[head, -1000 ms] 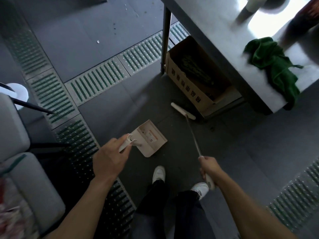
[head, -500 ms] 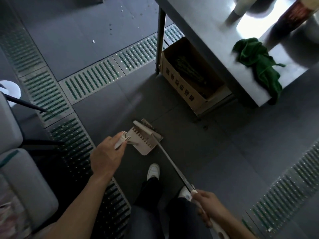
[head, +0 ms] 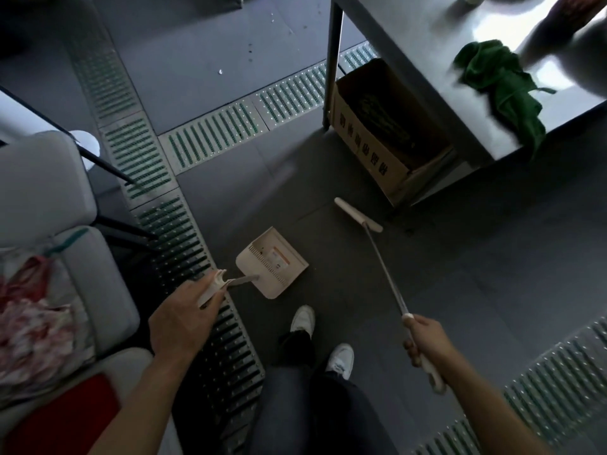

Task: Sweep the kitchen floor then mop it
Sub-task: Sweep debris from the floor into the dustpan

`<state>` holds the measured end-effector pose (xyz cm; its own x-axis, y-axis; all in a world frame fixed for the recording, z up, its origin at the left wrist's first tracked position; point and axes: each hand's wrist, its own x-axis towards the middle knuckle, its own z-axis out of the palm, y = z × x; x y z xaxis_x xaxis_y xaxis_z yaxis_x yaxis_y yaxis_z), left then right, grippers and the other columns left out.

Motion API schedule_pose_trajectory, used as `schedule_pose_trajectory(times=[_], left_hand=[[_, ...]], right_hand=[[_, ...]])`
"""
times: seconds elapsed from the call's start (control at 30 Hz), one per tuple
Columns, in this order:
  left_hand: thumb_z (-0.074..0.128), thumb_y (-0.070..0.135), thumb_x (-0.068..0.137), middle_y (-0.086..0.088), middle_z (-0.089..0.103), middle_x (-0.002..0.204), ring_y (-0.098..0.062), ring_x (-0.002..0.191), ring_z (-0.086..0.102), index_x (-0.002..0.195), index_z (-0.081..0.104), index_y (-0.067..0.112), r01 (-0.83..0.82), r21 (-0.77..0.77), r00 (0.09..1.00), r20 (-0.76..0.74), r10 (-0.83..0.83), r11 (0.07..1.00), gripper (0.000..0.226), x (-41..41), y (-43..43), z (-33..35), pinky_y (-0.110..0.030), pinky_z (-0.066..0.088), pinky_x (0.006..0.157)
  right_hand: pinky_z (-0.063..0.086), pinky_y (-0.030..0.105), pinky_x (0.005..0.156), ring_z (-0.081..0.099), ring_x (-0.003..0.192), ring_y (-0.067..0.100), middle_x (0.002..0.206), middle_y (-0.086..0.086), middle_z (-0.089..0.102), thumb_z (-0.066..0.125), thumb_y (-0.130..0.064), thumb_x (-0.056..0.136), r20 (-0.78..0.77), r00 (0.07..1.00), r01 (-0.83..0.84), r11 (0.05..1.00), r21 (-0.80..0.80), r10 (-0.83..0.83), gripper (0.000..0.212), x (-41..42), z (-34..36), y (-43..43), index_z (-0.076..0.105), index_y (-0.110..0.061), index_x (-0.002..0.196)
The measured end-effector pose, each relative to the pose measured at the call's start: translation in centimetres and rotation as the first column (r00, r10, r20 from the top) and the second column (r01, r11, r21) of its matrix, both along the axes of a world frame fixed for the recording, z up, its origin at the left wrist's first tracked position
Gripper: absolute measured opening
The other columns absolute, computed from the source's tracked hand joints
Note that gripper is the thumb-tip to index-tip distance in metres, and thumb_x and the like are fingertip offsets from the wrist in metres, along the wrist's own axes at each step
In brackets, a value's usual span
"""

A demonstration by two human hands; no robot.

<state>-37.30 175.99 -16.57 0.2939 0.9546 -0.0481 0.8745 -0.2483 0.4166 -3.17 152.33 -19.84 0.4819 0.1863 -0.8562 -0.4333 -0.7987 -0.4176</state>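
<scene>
A slim white broom with a thin metal shaft and a narrow pale bar for a head (head: 358, 214) stands slanted on the dark grey tiled floor (head: 476, 274), its head down on the tiles just off the near corner of the open brown cardboard box (head: 368, 139), touching nothing else that can be made out. The right hand (head: 427, 339) has its fingers wrapped tight round the white grip at the shaft's upper end. The beige plastic dustpan with a ribbed back edge and a small label inside (head: 272, 262) rests on the floor between the broom head and the long metal drain grate (head: 184, 231), its open mouth turned away from the person towards the box, well apart from the broom head. The left hand (head: 184, 318) clasps the pale grip of the dustpan's upright handle, fingers curled about it, above the grate's edge. Two white shoes (head: 303, 318) stand on the tiles just behind the pan. The floor is matt and dim, crossed by perforated steel grates with green showing through the slots; a few pale specks (head: 220, 71) lie on the tiles at the far side. The box sits under the brushed steel table (head: 410, 44) beside its leg, and a crumpled green cloth (head: 502, 87) hangs over the table's near edge. Pale grey bulky containers (head: 42, 178) line the left edge of the floor
</scene>
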Motion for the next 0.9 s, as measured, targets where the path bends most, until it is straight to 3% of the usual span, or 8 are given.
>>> schedule_pose_trajectory(times=[0.13,0.23,0.43,0.63,0.73,0.9], left_hand=[[0.075,0.036,0.087,0.007,0.059,0.077,-0.017,0.065,0.061,0.122,0.073,0.025,0.018,0.018,0.998,-0.056,-0.017,1.000,0.036,-2.4,-3.7,0.3,-0.032,0.049,0.055],[0.072,0.039,0.089,0.010,0.057,0.077,-0.013,0.066,0.060,0.124,0.072,0.030,-0.009,-0.060,0.999,-0.031,0.007,0.998,0.036,-2.9,-5.1,-0.3,-0.034,0.051,0.057],[0.068,0.044,0.091,0.008,0.060,0.080,-0.016,0.070,0.061,0.126,0.070,0.032,-0.082,-0.112,0.997,-0.024,0.080,0.990,0.037,-2.9,-5.9,-1.6,-0.032,0.050,0.058],[0.068,0.043,0.092,0.005,0.060,0.083,-0.018,0.071,0.061,0.129,0.068,0.033,-0.093,-0.143,0.996,-0.024,0.090,0.985,0.039,-3.9,-6.2,-2.1,-0.032,0.048,0.059],[0.070,0.039,0.092,0.003,0.061,0.082,-0.020,0.070,0.061,0.128,0.069,0.028,-0.138,-0.151,0.990,0.013,0.141,0.979,0.037,-4.4,-5.6,-1.6,-0.033,0.049,0.059],[0.068,0.042,0.093,0.003,0.064,0.085,-0.022,0.075,0.065,0.126,0.070,0.032,-0.149,-0.144,0.986,0.059,0.159,0.978,0.035,-5.5,-2.9,-0.2,-0.035,0.052,0.062]], right_hand=[[0.031,0.017,0.038,0.034,0.030,0.016,0.052,0.014,0.046,0.047,-0.018,0.103,-0.014,1.000,0.018,1.000,0.011,-0.017,0.020,-1.2,-1.4,-0.6,0.058,-0.005,0.092],[0.030,0.018,0.037,0.034,0.030,0.017,0.053,0.014,0.044,0.046,-0.016,0.103,-0.045,0.998,-0.033,0.999,-0.015,0.032,0.022,-3.2,-2.3,-0.5,0.056,-0.003,0.089],[0.037,0.027,0.041,0.044,0.030,0.020,0.044,0.011,0.047,0.041,-0.015,0.101,-0.067,0.940,-0.339,0.939,-0.055,0.335,0.032,-10.8,-2.8,-2.4,0.048,-0.005,0.071],[0.032,0.019,0.033,0.039,0.032,0.019,0.050,0.009,0.047,0.046,-0.021,0.104,-0.273,0.898,-0.361,0.932,-0.007,0.346,0.028,-13.9,1.1,-3.3,0.059,-0.001,0.091],[0.033,0.019,0.032,0.039,0.032,0.019,0.050,0.007,0.047,0.045,-0.023,0.104,-0.251,0.894,-0.375,0.926,0.037,0.372,0.027,-15.3,2.7,-2.9,0.056,-0.005,0.087],[0.033,0.018,0.033,0.038,0.032,0.016,0.054,0.008,0.045,0.045,-0.024,0.105,-0.169,0.913,-0.369,0.928,0.049,0.372,0.033,-15.7,5.1,0.4,0.053,0.007,0.104]])
